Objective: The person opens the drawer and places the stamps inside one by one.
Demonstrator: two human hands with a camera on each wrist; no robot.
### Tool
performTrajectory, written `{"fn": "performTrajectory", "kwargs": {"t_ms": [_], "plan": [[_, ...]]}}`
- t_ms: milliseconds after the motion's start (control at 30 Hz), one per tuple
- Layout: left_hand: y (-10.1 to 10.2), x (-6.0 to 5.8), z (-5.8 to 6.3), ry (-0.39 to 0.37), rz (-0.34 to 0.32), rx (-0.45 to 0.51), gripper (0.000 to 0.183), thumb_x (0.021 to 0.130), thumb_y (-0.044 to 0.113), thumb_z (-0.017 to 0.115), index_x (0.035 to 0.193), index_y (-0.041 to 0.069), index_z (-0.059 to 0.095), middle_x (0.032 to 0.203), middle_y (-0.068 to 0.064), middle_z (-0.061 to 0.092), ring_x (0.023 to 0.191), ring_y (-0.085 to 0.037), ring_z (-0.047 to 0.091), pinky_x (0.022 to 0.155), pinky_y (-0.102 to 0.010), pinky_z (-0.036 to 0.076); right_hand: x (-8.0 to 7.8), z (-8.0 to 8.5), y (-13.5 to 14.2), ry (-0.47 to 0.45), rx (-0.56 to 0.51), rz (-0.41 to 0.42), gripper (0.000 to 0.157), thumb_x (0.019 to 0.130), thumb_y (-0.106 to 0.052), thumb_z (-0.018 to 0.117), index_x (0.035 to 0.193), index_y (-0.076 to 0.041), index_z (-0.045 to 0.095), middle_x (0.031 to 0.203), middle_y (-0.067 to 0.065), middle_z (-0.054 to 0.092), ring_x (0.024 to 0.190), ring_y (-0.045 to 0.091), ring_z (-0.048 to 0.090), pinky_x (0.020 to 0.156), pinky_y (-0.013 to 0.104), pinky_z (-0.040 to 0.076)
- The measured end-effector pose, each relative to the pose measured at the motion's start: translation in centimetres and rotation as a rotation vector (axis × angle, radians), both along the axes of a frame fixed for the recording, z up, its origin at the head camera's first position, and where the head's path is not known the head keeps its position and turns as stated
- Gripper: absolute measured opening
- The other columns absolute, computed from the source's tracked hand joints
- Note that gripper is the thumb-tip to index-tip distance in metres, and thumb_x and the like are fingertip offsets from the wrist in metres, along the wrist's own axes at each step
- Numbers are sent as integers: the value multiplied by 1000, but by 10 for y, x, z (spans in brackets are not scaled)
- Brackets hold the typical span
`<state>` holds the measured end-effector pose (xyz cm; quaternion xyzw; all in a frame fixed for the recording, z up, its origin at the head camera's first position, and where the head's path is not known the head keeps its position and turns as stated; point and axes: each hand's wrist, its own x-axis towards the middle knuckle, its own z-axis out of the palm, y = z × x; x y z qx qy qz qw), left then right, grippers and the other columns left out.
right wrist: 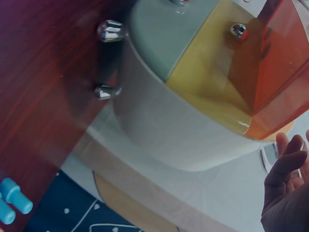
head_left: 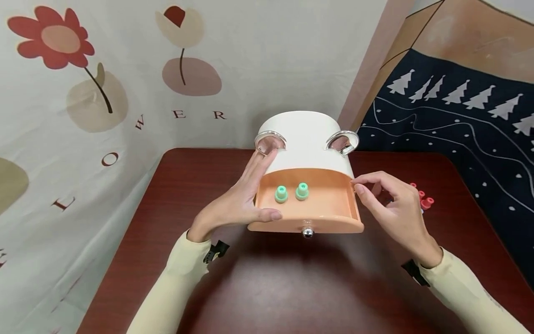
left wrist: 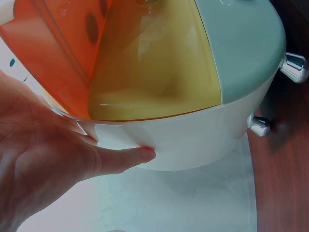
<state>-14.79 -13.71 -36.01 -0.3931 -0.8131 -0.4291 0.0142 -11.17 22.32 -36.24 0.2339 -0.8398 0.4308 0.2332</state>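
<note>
A white rounded cabinet (head_left: 302, 127) with two chrome loops on top has its orange drawer (head_left: 321, 204) pulled out. Two green stepped pegs (head_left: 302, 191) stand in the drawer's left half. My left hand (head_left: 238, 202) spans the left side, its long fingers straight along the cabinet and its thumb over the drawer's front rim. In the left wrist view, one finger lies along the white side wall. On the right, my right hand (head_left: 394, 204) has bent fingers, with thumb and index tips close together at the drawer's right edge; I cannot tell whether they pinch it.
Red pegs (head_left: 426, 203) lie on the brown table (head_left: 200, 176) beyond my right hand, partly hidden by it. Blue pegs (right wrist: 17, 197) show in the right wrist view. Yellow and green front panels (left wrist: 241, 53) with chrome knobs lie under the drawer. Printed cloths hang behind.
</note>
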Motion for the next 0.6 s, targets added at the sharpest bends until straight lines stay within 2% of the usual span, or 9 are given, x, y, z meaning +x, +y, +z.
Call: {"fn": "performTrajectory", "kwargs": {"t_ms": [133, 200, 433, 600], "plan": [[-2, 1, 0, -25, 0, -8, 127, 89, 93, 54, 176, 13, 7, 181, -5, 0, 165, -22, -13, 129, -61, 4, 2, -5, 6, -15, 0, -20, 29, 92, 5, 81, 116, -12, 82, 84, -5, 67, 65, 7, 51, 57, 20, 42], [-2, 0, 0, -10, -4, -9, 127, 89, 93, 53, 176, 12, 7, 181, -7, 0, 165, -23, -12, 129, -61, 5, 4, -7, 10, -23, 5, -33, 29, 95, 4, 79, 118, -13, 82, 83, -5, 65, 66, 8, 51, 58, 20, 42], [-2, -2, -1, 10, -10, 4, 126, 90, 91, 54, 175, 9, 9, 180, -9, 3, 165, -25, -12, 128, -62, 4, 11, -23, 25, -29, 42, -137, 27, 99, 0, 75, 122, -12, 80, 94, -6, 66, 74, 7, 51, 60, 19, 42], [0, -3, -1, 36, -21, 13, 126, 91, 90, 53, 174, 7, 10, 180, -11, 5, 165, -27, -11, 128, -61, 3, 16, -36, 40, -89, 64, -179, 26, 98, -1, 77, 122, -11, 77, 100, -7, 67, 76, 7, 54, 62, 14, 45]]}}
